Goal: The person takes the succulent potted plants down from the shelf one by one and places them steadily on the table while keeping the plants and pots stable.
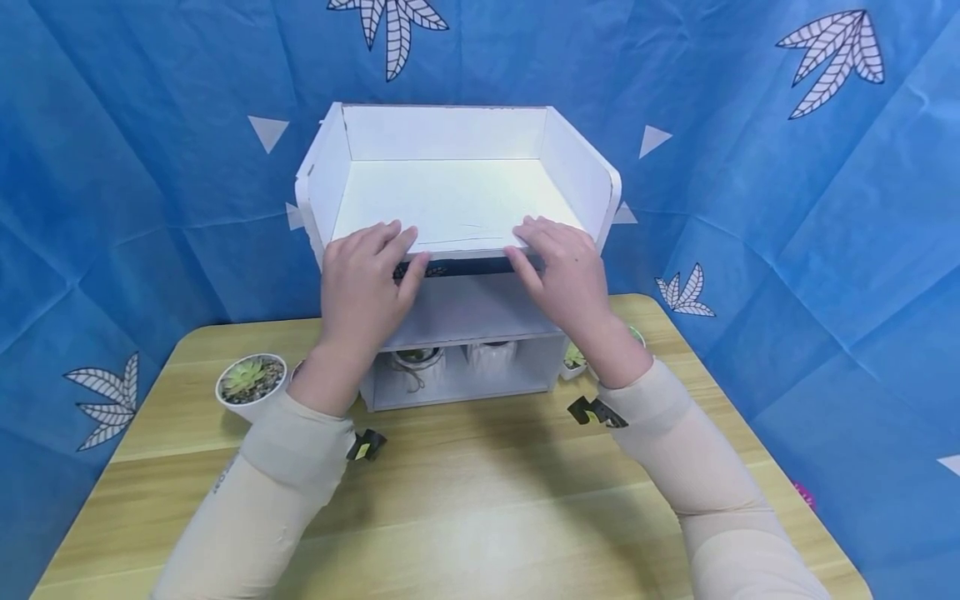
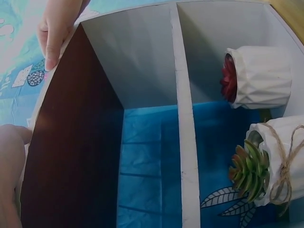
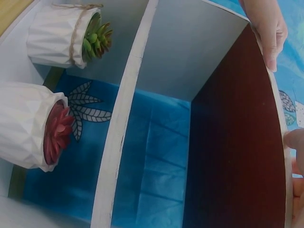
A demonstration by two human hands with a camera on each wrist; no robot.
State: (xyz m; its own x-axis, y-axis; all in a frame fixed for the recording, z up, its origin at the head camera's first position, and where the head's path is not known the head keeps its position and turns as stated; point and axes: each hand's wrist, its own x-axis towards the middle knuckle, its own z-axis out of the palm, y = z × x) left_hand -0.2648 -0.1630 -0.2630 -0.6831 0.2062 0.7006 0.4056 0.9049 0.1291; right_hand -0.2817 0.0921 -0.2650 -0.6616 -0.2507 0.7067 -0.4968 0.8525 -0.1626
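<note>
A white tiered shelf [image 1: 450, 200] stands on the table, with low walls around its top. In the head view, my left hand [image 1: 362, 287] holds the left part of the top board's front edge, fingers on the board and thumb at the edge. My right hand [image 1: 564, 271] grips the same edge farther right in a like way. The wrist views show the board's dark brown underside [image 2: 71, 137] and a middle board [image 3: 124, 114]. On the bottom level are a white pot with a red succulent [image 3: 33, 126] and a twine-tied white pot with a green succulent [image 2: 285, 161].
On the wooden table [image 1: 480, 500], a white pot with a pale green succulent [image 1: 251, 383] stands left of the shelf. Another small potted plant [image 1: 573, 360] is at the right, partly hidden by my right arm. Blue leaf-print cloth [image 1: 750, 208] hangs behind and beside the table.
</note>
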